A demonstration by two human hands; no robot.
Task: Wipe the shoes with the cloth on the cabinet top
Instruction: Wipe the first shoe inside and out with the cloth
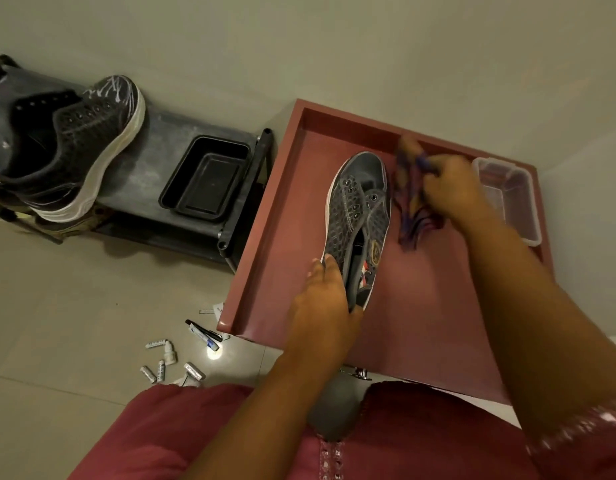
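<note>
Two hands at work over the red cabinet top [421, 306]. Left hand [322, 303] curled round the heel of a grey mesh shoe [360, 216], toe pointing away toward the wall. Right hand [450, 190] pinching a blurred purple-striped cloth [408, 202], just beside the shoe's right side, loose end hanging to the cabinet top. Clear plastic container [516, 199] at the far right corner. Second dark shoe [74, 147] and black tray [206, 178] well apart on the grey rack [154, 140] to the left. Small tubes [161, 368] scattered on the floor.
</note>
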